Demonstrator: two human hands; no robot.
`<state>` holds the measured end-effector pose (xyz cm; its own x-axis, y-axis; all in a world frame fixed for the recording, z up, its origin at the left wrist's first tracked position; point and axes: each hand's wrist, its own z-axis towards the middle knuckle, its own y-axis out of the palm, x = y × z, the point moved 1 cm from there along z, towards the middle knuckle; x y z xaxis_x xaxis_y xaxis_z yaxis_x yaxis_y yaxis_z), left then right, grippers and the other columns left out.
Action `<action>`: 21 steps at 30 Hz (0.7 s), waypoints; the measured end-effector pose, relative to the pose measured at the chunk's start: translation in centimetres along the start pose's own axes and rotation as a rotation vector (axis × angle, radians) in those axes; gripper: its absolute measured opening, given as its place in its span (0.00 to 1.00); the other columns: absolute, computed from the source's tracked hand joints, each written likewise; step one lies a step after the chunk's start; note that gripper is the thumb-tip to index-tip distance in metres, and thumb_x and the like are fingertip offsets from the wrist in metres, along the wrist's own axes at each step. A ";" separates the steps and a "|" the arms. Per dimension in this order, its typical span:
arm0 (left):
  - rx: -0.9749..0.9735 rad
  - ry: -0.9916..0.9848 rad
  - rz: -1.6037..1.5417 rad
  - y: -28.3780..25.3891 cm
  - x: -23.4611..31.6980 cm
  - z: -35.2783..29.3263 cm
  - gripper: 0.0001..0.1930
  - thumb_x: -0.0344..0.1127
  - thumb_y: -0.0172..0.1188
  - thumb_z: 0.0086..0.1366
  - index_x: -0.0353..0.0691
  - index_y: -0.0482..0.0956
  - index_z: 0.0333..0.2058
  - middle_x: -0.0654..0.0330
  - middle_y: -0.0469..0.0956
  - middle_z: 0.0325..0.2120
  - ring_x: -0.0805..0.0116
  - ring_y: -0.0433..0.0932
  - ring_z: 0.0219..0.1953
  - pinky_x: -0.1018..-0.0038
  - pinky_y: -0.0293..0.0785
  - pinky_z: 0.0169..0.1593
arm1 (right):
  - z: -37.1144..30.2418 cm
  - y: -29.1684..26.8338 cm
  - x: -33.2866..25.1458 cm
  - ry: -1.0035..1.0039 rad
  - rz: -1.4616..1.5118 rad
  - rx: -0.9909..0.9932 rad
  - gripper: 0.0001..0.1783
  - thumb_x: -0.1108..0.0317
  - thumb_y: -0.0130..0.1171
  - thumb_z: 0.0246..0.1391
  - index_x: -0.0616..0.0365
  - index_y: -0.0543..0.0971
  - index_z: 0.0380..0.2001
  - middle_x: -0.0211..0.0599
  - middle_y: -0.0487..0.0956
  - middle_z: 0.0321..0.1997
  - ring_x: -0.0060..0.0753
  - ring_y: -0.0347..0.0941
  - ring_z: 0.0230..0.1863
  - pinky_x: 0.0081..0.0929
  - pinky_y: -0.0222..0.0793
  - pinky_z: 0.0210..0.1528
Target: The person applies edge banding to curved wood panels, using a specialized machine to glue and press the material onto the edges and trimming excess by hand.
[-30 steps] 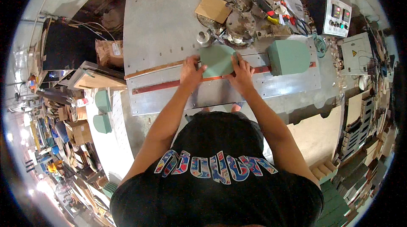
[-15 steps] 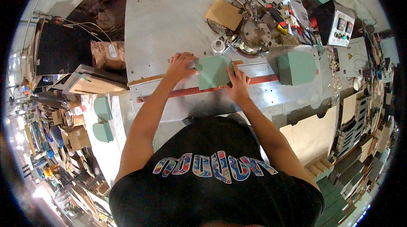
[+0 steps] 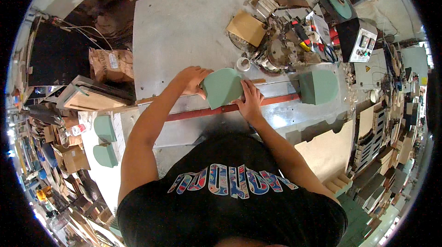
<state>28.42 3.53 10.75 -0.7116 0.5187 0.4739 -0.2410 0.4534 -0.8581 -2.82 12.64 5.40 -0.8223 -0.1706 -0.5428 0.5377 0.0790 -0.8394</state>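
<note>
A green panel (image 3: 223,87) with one rounded end lies tilted above the metal worktable, held between my two hands. My left hand (image 3: 193,80) grips its left edge, thumb near the lower corner. At the opposite edge, the fingers of my right hand (image 3: 251,102) press against the panel, pointing away from me. Beneath runs a long red strip (image 3: 281,100), partly covered by the panel and my hands. A stack of similar green panels (image 3: 317,87) stands to the right on the table.
A small white cup (image 3: 243,64) sits just beyond the panel. Farther back are a machine fixture (image 3: 282,52), a tan board (image 3: 247,27) and tools. A control box (image 3: 361,43) stands at the far right. Two green pieces (image 3: 105,155) lie on a white surface at left.
The green panel has turned, its lower corner swinging toward me. Both hands have shifted slightly left with it, and the whole view has moved a little.
</note>
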 end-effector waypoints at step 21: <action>-0.081 -0.361 -0.019 0.5 -0.6 -2.2 0.66 0.67 0.80 0.50 0.43 0.55 0.79 0.44 0.86 0.47 0.39 0.85 0.50 0.52 0.81 0.53 | 4.2 0.0 0.3 0.083 -0.304 0.034 0.48 0.38 0.68 0.61 0.52 0.69 0.76 0.47 0.70 0.66 0.58 0.62 0.69 0.62 0.54 0.69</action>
<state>30.21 5.05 10.53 -0.8978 0.2275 0.3772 -0.2136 0.5242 -0.8244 -2.26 8.43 5.35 -0.9579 -0.1003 -0.2691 0.2701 0.0035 -0.9628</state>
